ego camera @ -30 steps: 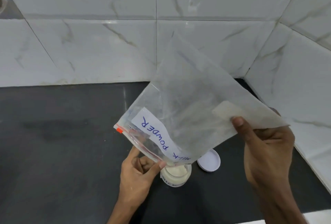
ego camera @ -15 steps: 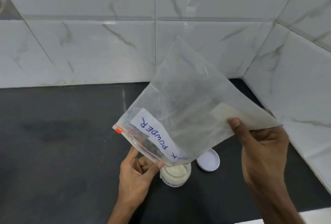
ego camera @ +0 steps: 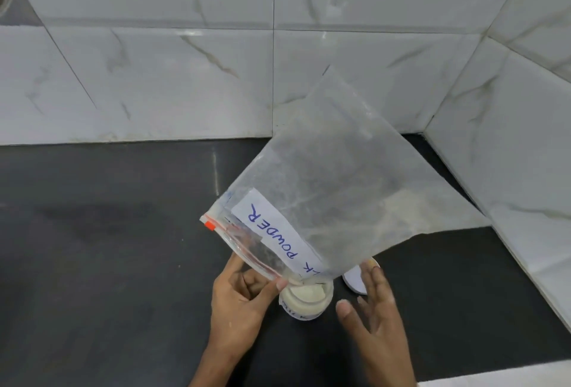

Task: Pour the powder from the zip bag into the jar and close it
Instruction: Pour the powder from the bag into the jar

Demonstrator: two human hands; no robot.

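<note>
A clear zip bag with a white "POWDER" label hangs upside down, its red-striped mouth resting over the open jar. My left hand pinches the bag's mouth edge just left of the jar. The jar is small, white and holds pale powder. Only a thin dusting and a small patch of powder cling inside the bag near its upper right corner. My right hand hovers open, fingers spread, right of the jar and below the bag. The white lid lies flat on the counter behind my right hand, partly hidden.
The dark counter stretches left of the jar. White marble-tiled walls meet in a corner at the back right, close behind the bag. A pale counter edge shows at the bottom right.
My right hand has let go of the bag's raised corner and dropped down beside the jar. The bag now hangs from my left hand alone.
</note>
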